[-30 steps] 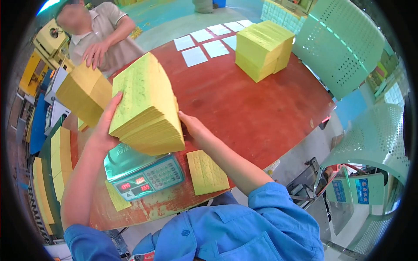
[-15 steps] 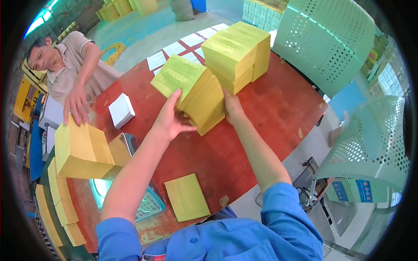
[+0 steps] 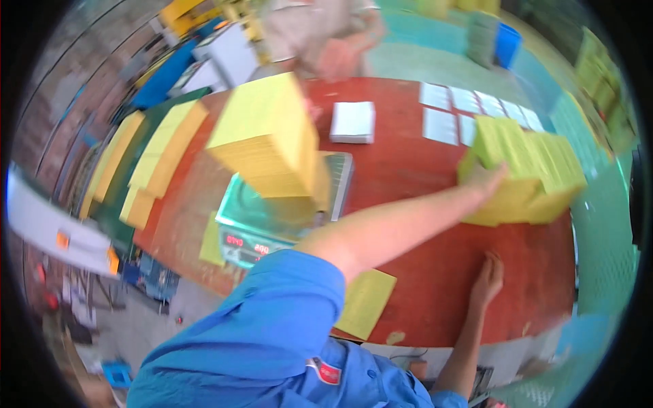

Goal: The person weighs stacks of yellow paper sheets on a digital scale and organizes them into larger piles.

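Yellow stack [image 3: 524, 170] set down, right hand [image 3: 487, 279] lowered

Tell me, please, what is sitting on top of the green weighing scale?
A thick stack of yellow paper sheets rests on the green weighing scale, covering most of its platform; nothing else shows there.

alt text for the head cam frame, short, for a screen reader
Seen from above, a person in a blue shirt presses the left hand against a stack of yellow paper on a red table, while the right hand rests flat on the tabletop. Another yellow stack sits on a green digital scale; the picture is motion-blurred.
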{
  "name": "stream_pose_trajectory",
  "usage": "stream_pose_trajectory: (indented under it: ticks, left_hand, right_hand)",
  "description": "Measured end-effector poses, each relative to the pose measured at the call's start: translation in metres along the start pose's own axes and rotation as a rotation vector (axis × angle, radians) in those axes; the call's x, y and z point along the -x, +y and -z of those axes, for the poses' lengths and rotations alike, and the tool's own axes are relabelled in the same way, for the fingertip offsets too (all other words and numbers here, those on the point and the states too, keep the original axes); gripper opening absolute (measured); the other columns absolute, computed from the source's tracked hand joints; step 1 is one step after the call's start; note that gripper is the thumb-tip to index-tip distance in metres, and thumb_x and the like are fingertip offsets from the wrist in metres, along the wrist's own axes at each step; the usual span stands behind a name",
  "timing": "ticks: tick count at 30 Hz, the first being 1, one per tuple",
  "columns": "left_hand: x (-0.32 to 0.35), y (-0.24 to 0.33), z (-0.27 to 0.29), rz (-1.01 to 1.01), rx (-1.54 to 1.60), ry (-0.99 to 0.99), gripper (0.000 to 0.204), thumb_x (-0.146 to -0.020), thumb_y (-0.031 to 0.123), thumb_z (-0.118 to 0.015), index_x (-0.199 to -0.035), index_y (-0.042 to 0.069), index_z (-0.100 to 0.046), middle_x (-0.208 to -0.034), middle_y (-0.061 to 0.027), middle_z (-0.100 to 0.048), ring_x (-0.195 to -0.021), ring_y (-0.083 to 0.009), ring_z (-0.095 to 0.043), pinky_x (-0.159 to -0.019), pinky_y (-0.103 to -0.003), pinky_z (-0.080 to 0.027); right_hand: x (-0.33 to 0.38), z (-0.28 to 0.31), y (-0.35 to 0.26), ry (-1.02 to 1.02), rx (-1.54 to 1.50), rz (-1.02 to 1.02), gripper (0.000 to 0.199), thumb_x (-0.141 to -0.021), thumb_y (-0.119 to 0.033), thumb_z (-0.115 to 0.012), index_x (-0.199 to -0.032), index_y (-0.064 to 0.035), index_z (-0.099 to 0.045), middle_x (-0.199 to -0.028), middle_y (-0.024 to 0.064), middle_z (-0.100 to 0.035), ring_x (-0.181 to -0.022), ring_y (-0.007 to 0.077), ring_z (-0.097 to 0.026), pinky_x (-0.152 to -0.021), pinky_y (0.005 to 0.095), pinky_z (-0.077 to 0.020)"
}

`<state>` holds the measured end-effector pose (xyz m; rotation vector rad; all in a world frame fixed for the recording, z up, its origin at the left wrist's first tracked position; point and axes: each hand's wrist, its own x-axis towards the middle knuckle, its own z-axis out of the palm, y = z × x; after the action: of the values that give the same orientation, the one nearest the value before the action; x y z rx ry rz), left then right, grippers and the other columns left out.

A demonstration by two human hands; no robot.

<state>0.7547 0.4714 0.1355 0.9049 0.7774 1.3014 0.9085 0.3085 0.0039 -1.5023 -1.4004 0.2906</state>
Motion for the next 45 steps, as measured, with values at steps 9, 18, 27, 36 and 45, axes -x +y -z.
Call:
stream_pose_trajectory:
  ticks: [9, 18, 27, 36, 45]
  left_hand:
    - [0.241, 0.141, 0.112, -0.058, -0.674, -0.605, 0.066, -0.091, 0.037, -0.065, -0.138, -0.005, -0.047, -0.137, -0.0231, -0.054, -0.126, -0.0331, -0.053, -0.103, -0.041, -0.044]
    - [0.446, 0.281, 0.393, 0.422, -0.468, -0.010, 0.032, -0.101, 0.021, -0.051, -0.116, -0.004, -0.065, -0.116, -0.0151, -0.068, -0.110, -0.0220, -0.064, -0.096, -0.036, -0.050]
    - [0.517, 0.314, 0.502, 0.266, -0.413, 0.429, 0.039, -0.104, 0.026, -0.045, -0.123, -0.006, -0.057, -0.114, -0.0201, -0.067, -0.104, -0.0262, -0.066, -0.089, -0.039, -0.054]
    - [0.485, 0.318, 0.484, 0.214, -0.455, 0.277, 0.038, -0.104, 0.026, -0.047, -0.126, -0.003, -0.056, -0.115, -0.0183, -0.067, -0.103, -0.0250, -0.067, -0.089, -0.038, -0.053]
    - [0.355, 0.354, 0.433, 0.104, -0.218, 0.313, 0.062, -0.100, 0.044, -0.052, -0.146, 0.005, -0.039, -0.143, -0.0170, -0.044, -0.130, -0.0293, -0.047, -0.097, -0.049, -0.049]
  right_hand:
    - [0.002, 0.017, 0.038, -0.100, 0.138, -0.016, 0.025, -0.100, -0.010, -0.052, -0.115, 0.0038, -0.066, -0.119, 0.0129, -0.066, -0.110, 0.0227, -0.062, -0.098, 0.0351, -0.0484]
    - [0.051, -0.062, -0.114, -0.058, -0.414, -0.231, 0.025, -0.099, -0.005, -0.051, -0.117, 0.0056, -0.065, -0.117, 0.0129, -0.067, -0.111, 0.0214, -0.062, -0.101, 0.0336, -0.0490]
    - [0.144, -0.122, -0.281, -0.110, -0.458, -0.006, 0.022, -0.098, -0.001, -0.047, -0.106, 0.0043, -0.067, -0.113, 0.0115, -0.069, -0.109, 0.0184, -0.063, -0.100, 0.0318, -0.0481]
    - [0.152, -0.104, -0.300, -0.095, -0.532, -0.078, 0.023, -0.099, 0.000, -0.047, -0.106, 0.0040, -0.068, -0.110, 0.0106, -0.069, -0.105, 0.0169, -0.063, -0.095, 0.0304, -0.0500]
    - [0.055, -0.177, -0.313, -0.400, -0.649, -0.069, 0.030, -0.102, -0.016, -0.049, -0.119, 0.0027, -0.064, -0.112, 0.0093, -0.069, -0.106, 0.0163, -0.062, -0.093, 0.0321, -0.0479]
